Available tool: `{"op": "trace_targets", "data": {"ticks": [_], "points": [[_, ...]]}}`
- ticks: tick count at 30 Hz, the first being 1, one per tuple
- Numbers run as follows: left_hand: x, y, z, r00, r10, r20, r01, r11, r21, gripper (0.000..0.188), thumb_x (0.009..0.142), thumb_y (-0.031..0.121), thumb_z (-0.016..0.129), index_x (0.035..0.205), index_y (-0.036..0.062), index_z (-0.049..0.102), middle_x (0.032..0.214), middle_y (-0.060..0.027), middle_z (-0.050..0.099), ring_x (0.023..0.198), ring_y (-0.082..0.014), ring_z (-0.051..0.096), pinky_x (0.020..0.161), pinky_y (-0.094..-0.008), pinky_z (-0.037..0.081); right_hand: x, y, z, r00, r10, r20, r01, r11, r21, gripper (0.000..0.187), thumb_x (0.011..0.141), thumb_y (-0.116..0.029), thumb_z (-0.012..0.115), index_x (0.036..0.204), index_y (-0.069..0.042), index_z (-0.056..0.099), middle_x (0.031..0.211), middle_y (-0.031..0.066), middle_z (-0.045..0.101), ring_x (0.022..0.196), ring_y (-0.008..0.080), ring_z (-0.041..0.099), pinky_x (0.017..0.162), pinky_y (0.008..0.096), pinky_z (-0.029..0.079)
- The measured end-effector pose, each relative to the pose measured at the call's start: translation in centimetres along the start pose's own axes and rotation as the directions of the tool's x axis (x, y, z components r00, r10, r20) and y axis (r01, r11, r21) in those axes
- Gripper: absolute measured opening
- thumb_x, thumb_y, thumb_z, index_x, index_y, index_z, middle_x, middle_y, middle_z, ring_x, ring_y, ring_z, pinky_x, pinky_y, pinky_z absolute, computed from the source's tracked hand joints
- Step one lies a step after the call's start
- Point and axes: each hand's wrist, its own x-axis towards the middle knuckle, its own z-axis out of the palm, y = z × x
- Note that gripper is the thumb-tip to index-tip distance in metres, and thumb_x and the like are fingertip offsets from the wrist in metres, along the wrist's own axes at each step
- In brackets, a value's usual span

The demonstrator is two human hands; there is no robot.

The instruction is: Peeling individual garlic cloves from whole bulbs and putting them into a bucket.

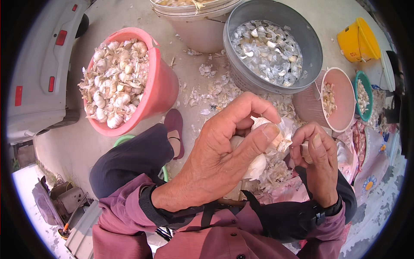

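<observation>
My left hand (222,149) is closed around a partly broken garlic bulb (260,122), thumb and index finger pressing it, with papery white skin sticking out to the right. Below the thumb another whitish garlic bulb (257,167) shows; whether the hand holds it or it lies in my lap, I cannot tell. Just right of the bulb, my right hand (322,166) pinches a small pale garlic clove (305,152) between thumb and fingers. Loose garlic skins (276,175) lie heaped beneath both hands.
A pink bucket (161,82) of garlic bulbs stands at left. Ahead are a whitish bucket (194,30) and a grey tub (233,64) with cloves in water. Rightward sit a pale pink bucket (345,99), a green basin (359,113) and a yellow bucket (358,41). A vehicle (43,103) borders the left.
</observation>
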Motion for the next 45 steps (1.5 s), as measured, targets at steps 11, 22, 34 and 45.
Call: {"op": "trace_targets", "data": {"ticks": [11,22,34,45], "points": [[1.2,-2.0,1.7,0.976,0.214,0.049,-0.220,0.950,0.223,0.017,0.099,0.018,0.057,0.105,0.0028,0.056,0.087,-0.0027,0.062,0.073,-0.0073,0.054,0.066,-0.0248,0.045,-0.1,0.9,0.4,0.979,-0.045,0.199,0.003,0.978,0.207,0.012,0.094,-0.017,0.058,0.085,-0.009,0.057,0.072,-0.0038,0.057,0.060,0.0000,0.039,0.054,0.0179,0.030],[1.1,-2.4,1.4,0.999,-0.054,-0.005,0.052,0.982,-0.184,0.027,0.101,0.030,0.054,0.110,0.0069,0.064,0.086,0.0012,0.063,0.069,-0.0033,0.057,0.058,-0.0191,0.046,0.7,-0.1,-1.3,0.985,-0.101,0.139,0.092,0.994,0.064,0.019,0.095,-0.024,0.062,0.084,-0.009,0.059,0.071,-0.0058,0.053,0.061,-0.0002,0.041,0.053,0.0172,0.029],[1.1,-3.0,1.4,0.962,0.269,0.054,-0.237,0.718,0.655,0.024,0.097,0.022,0.061,0.111,0.0044,0.053,0.088,-0.0024,0.063,0.077,-0.0057,0.055,0.067,-0.0226,0.045,1.2,1.5,1.2,0.966,-0.072,0.249,0.065,0.997,0.035,0.029,0.099,-0.037,0.054,0.109,-0.011,0.058,0.085,-0.0073,0.055,0.070,0.0018,0.048,0.057,0.0171,0.035],[1.8,-3.0,0.6,0.988,-0.096,-0.123,0.083,0.991,-0.104,0.033,0.105,0.038,0.042,0.104,0.0076,0.053,0.084,-0.0033,0.060,0.071,-0.0095,0.057,0.060,-0.0241,0.046,2.7,2.4,-0.6,0.937,-0.029,0.348,-0.236,0.684,0.690,0.015,0.096,-0.020,0.055,0.099,-0.006,0.055,0.087,0.0036,0.056,0.066,0.0068,0.049,0.048,0.0186,0.033]]}}
